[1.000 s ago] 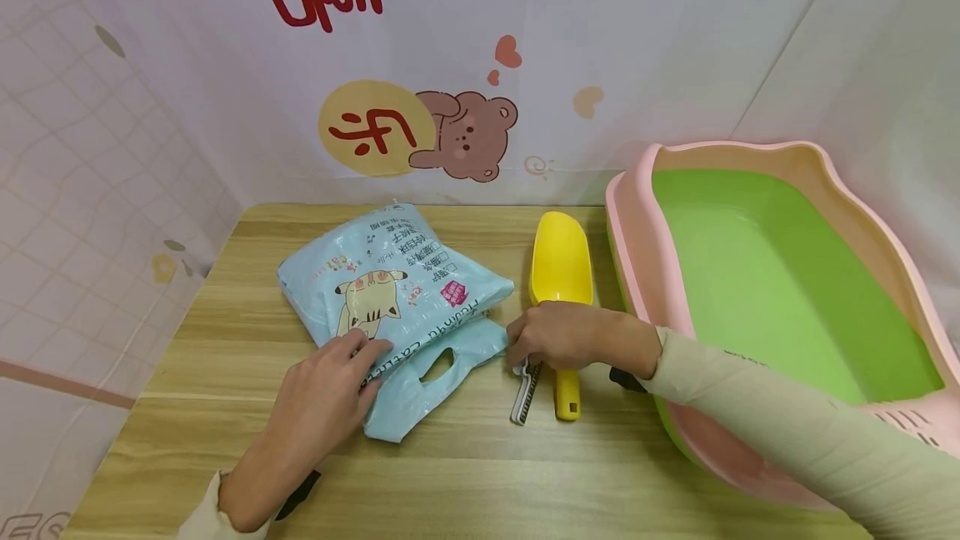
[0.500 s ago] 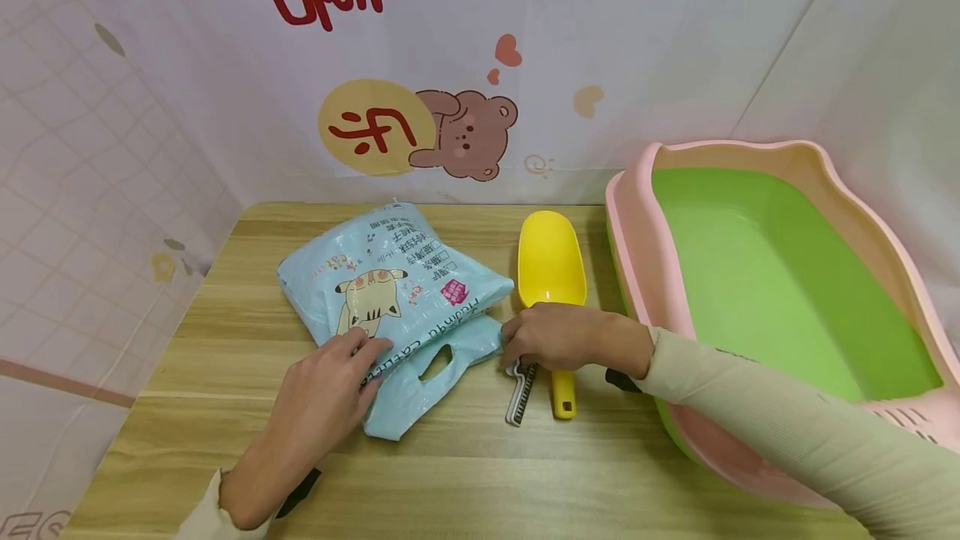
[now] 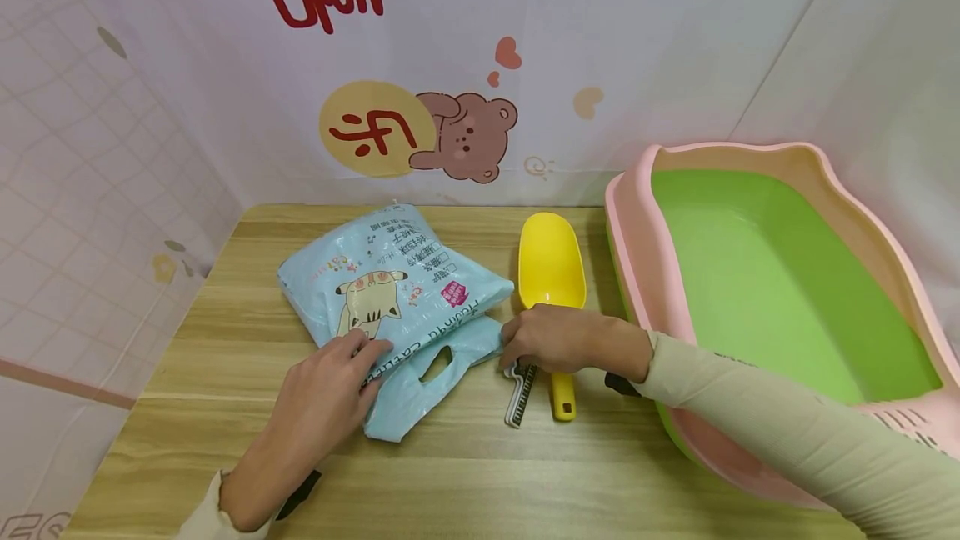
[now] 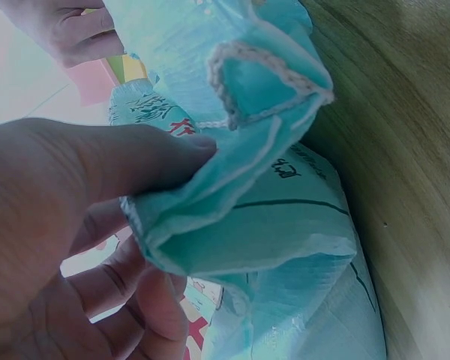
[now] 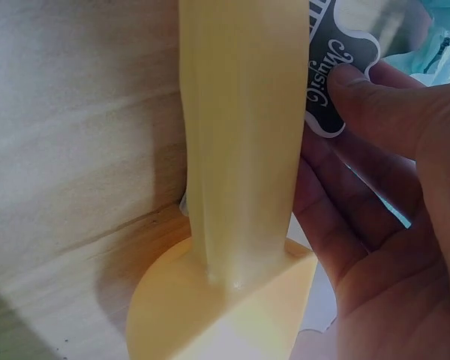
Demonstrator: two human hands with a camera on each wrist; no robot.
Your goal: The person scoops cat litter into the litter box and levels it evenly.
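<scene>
A pale blue plastic cat litter bag (image 3: 408, 273) lies on the table, its top flap with a cut-out handle hole facing the person. My left hand (image 3: 326, 394) pinches the folded bag edge between thumb and fingers, as the left wrist view also shows; a stitched white seam runs along the plastic there. My right hand (image 3: 558, 337) pinches a flat black-and-white piece (image 5: 326, 82) lettered "Music", with a piano-key pattern along its length. Beneath that hand lies a yellow scoop (image 3: 552, 261), its neck hidden and its handle toward the person.
A pink and green litter box (image 3: 648, 257) stands on the right, under the right forearm. The wooden table (image 3: 457, 490) meets a printed cloth wall (image 3: 570, 23) at the back. Another patterned cloth (image 3: 82, 215) hangs along the left.
The right hand has shifted slightly left with the black-and-white piece, and the scoop has slid left and turned a little. The left hand and bag stay still.
</scene>
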